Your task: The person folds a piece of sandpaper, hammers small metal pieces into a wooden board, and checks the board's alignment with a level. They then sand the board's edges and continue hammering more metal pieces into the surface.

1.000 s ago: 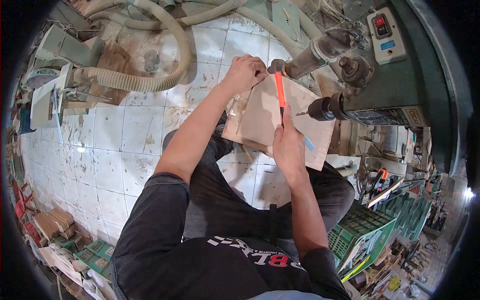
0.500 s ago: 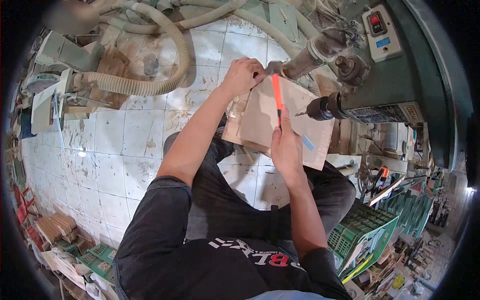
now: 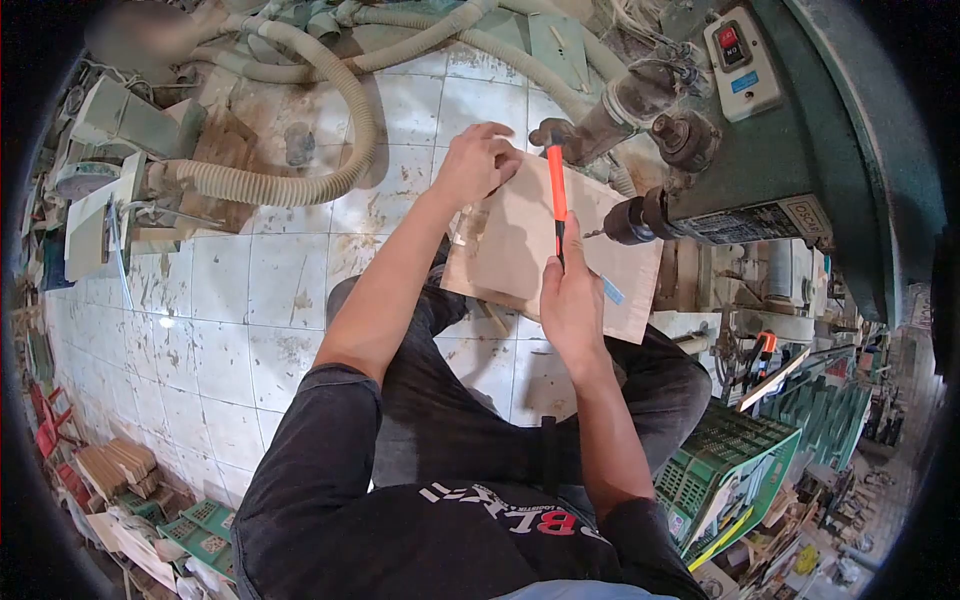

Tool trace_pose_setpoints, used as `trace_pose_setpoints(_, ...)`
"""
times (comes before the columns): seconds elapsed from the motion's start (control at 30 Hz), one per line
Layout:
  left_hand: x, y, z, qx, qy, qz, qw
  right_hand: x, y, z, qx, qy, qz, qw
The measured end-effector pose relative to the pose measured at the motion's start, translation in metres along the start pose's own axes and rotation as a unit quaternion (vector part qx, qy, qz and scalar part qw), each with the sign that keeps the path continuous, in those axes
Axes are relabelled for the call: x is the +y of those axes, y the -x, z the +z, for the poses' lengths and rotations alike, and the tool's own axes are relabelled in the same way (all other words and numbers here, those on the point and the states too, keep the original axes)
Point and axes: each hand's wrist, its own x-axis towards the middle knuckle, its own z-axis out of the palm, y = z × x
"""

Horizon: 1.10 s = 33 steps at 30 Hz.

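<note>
My right hand point(image 3: 574, 305) is wrapped round the handle of a hammer point(image 3: 557, 190) with an orange and black grip. The hammer stands over a flat wooden panel point(image 3: 620, 235), its head near the far edge. This pale panel lies tilted across my lap and bears a small blue label. At its far left corner is my left hand point(image 3: 476, 165), with fingers curled and thumb bent toward the board's edge. Whatever those fingers pinch, if anything, is hidden or too small to make out.
Close on the right stands a drill press point(image 3: 740, 190), its bit pointing toward the panel. A ribbed hose point(image 3: 290, 185) loops over the tiled floor point(image 3: 285, 350) ahead. A green crate point(image 3: 735, 470) sits by my right knee, with wood scraps beyond. Another machine point(image 3: 125, 120) is at the far left.
The left hand's fingers have loosened a little, one finger now stretching past the panel's corner. The hammer and panel have barely shifted; the right hand keeps its grip.
</note>
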Motion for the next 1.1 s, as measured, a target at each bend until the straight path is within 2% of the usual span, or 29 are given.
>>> trace_pose_setpoints(0.03,0.001,0.003,0.000,0.039,-0.007,-0.012,0.999,-0.003,0.000,-0.001,-0.006,0.018,0.002,1.000)
trace_pose_setpoints(0.07,0.000,0.005,0.003,0.037,-0.008,-0.011,0.999,-0.004,0.000,-0.002,-0.011,0.035,0.004,0.999)
trace_pose_setpoints(0.13,-0.004,0.010,0.007,0.070,0.015,-0.215,0.974,0.003,-0.002,0.000,-0.023,0.041,-0.002,0.999)
trace_pose_setpoints(0.17,-0.002,0.009,-0.001,0.069,0.012,-0.217,0.974,0.005,-0.003,0.002,-0.035,0.050,-0.007,0.998)
trace_pose_setpoints(0.2,0.003,0.006,-0.013,-0.034,0.123,-0.295,0.947,0.004,-0.002,0.004,-0.039,0.048,-0.007,0.998)
trace_pose_setpoints(0.23,0.006,0.005,-0.021,-0.135,0.231,-0.366,0.891,0.001,-0.001,0.004,-0.020,0.039,-0.018,0.999)
trace_pose_setpoints(0.33,0.003,0.001,-0.018,-0.179,0.278,-0.372,0.867,0.000,0.000,0.006,-0.006,0.038,-0.015,0.999)
trace_pose_setpoints(0.4,0.001,0.002,-0.011,-0.164,0.297,-0.380,0.861,-0.002,-0.003,0.004,-0.004,0.046,-0.006,0.999)
trace_pose_setpoints(0.5,-0.004,-0.002,-0.009,-0.154,0.318,-0.381,0.854,-0.006,-0.006,-0.003,-0.055,0.050,0.027,0.997)
trace_pose_setpoints(0.57,-0.005,0.002,-0.005,-0.167,0.320,-0.381,0.851,-0.011,0.000,-0.005,-0.002,0.020,-0.009,1.000)
trace_pose_setpoints(0.63,-0.006,0.004,-0.002,-0.137,0.369,-0.383,0.836,-0.003,0.001,0.003,0.009,0.033,-0.023,0.999)
trace_pose_setpoints(0.7,-0.009,0.004,0.000,-0.140,0.355,-0.382,0.841,0.001,-0.003,0.006,0.023,0.047,-0.042,0.998)
trace_pose_setpoints(0.77,-0.009,0.000,-0.002,-0.141,0.341,-0.380,0.848,0.001,-0.009,0.005,-0.042,0.072,0.011,0.996)
trace_pose_setpoints(0.87,-0.005,0.002,-0.005,-0.154,0.344,-0.379,0.845,-0.006,-0.003,0.000,0.009,0.019,-0.015,1.000)
trace_pose_setpoints(1.0,-0.004,0.004,-0.002,-0.135,0.333,-0.379,0.853,-0.003,-0.003,0.005,0.013,0.008,-0.004,1.000)
trace_pose_setpoints(1.07,-0.003,-0.001,-0.005,-0.125,0.329,-0.368,0.861,0.003,-0.011,0.008,-0.042,0.059,0.003,0.997)
trace_pose_setpoints(1.1,-0.001,-0.003,-0.011,-0.143,0.324,-0.367,0.860,0.002,-0.011,0.008,-0.040,0.059,-0.001,0.997)
